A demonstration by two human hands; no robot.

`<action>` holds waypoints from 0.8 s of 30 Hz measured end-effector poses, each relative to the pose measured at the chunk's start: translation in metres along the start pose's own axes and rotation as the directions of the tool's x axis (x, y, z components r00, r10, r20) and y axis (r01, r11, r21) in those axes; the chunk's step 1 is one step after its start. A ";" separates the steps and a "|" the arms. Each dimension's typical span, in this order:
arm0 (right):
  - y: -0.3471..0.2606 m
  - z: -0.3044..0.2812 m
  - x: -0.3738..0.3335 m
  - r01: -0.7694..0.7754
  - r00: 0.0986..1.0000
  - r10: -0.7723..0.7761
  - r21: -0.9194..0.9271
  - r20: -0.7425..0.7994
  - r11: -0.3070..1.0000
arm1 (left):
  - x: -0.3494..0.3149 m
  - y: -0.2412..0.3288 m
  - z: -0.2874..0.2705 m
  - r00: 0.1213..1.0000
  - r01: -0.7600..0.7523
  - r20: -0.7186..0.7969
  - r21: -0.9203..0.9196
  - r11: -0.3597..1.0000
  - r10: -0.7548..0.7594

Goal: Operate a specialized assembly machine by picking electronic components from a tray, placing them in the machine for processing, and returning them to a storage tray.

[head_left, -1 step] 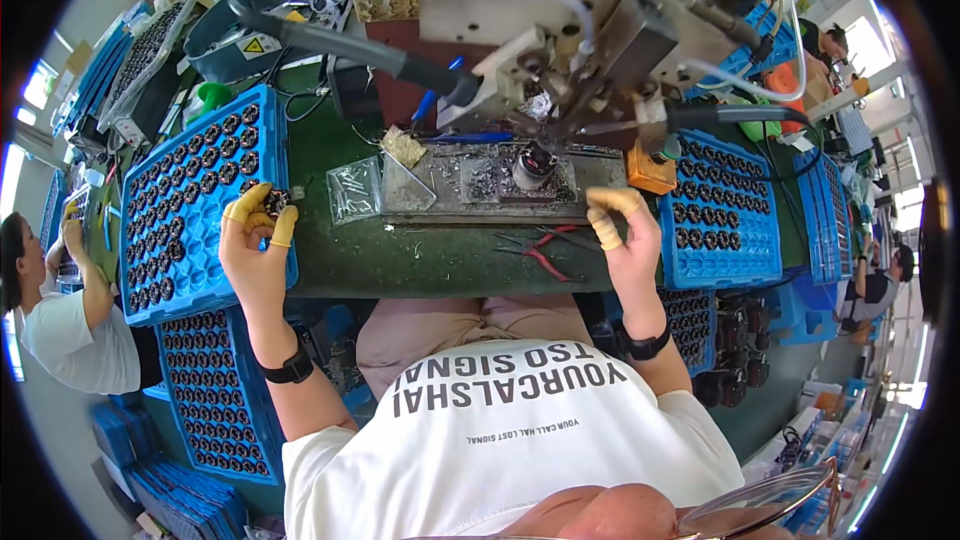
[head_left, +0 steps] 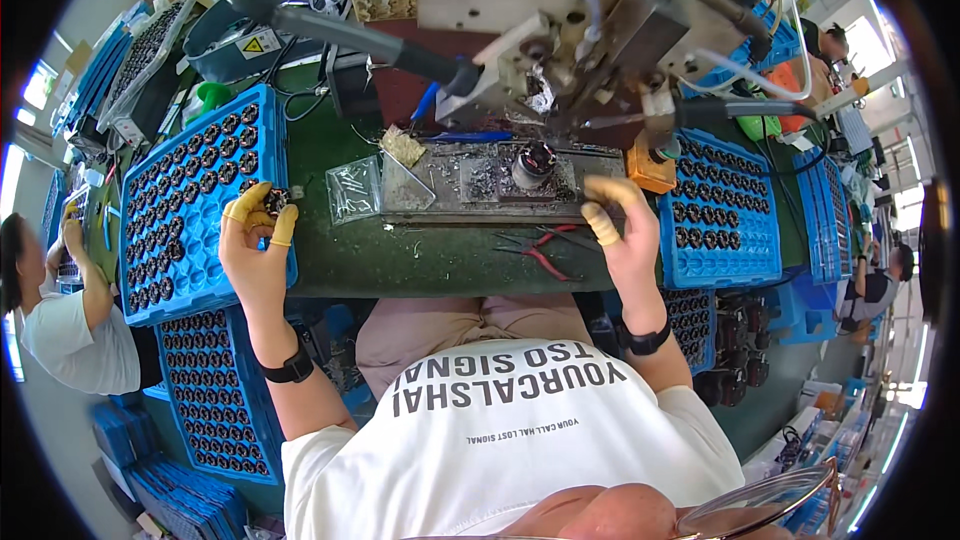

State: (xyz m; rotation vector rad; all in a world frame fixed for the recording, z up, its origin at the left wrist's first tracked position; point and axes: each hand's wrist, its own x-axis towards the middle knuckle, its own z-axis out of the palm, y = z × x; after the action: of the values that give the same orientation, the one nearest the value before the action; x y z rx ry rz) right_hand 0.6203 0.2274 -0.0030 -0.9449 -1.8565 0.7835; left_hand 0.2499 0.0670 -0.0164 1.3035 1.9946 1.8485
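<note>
My left hand [head_left: 252, 245], with yellow covers on its fingertips, pinches a small round black-and-copper motor part [head_left: 274, 202] at the right edge of the left blue tray [head_left: 205, 265]. The fingers partly hide that part. A similar motor part [head_left: 538, 157] sits upright on a round metal holder [head_left: 529, 178] on the steel base plate [head_left: 420, 202]. Just right of the plate, my right hand [head_left: 630, 245] is empty, thumb and covered fingers apart. Above the holder hangs the machine head [head_left: 520, 65], flanked by a left soldering-iron-like handle [head_left: 375, 45] and a right one [head_left: 735, 112].
Red-handled pliers [head_left: 548, 262] lie before the plate. A clear bag [head_left: 354, 190] and an orange block [head_left: 650, 170] flank it. Another filled blue tray [head_left: 720, 265] stands at right, a further one [head_left: 215, 440] below left. A co-worker [head_left: 80, 310] sits at far left.
The machine head and its two handles have shifted up, away from the motor part on the holder. My right hand has moved slightly left; my left hand looks unchanged.
</note>
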 end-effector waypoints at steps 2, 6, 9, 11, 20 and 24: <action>-0.011 0.013 0.017 0.054 0.999 -0.054 0.079 -0.006 0.995 | 0.001 0.005 0.003 1.000 -0.020 -0.007 0.092 0.996 0.020; -0.022 0.032 0.042 0.163 0.987 -0.163 0.019 -0.002 0.986 | 0.006 0.039 0.031 0.996 -0.088 0.012 0.125 0.988 0.087; -0.017 0.035 0.045 0.201 0.979 -0.201 -0.158 0.011 0.967 | 0.011 0.067 0.069 0.971 -0.195 0.166 0.133 0.972 0.172; -0.018 0.026 0.041 0.188 0.982 -0.191 -0.111 -0.010 0.976 | 0.013 0.083 0.100 0.943 -0.233 0.259 0.069 0.970 0.208; -0.018 -0.010 0.016 -0.178 0.984 0.161 0.385 0.075 0.906 | 0.008 0.100 0.176 0.841 -0.345 0.420 -0.070 0.936 0.341; -0.008 -0.016 0.012 -0.126 0.992 0.107 0.466 0.068 0.876 | 0.012 0.093 0.182 0.817 -0.200 0.519 -0.150 0.968 0.249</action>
State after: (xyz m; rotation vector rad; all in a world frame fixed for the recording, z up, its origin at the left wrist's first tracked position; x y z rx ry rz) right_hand 0.6282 0.2357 0.0148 -0.7314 -1.5428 1.2673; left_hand 0.3994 0.2003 0.0248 1.8433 1.4976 1.4029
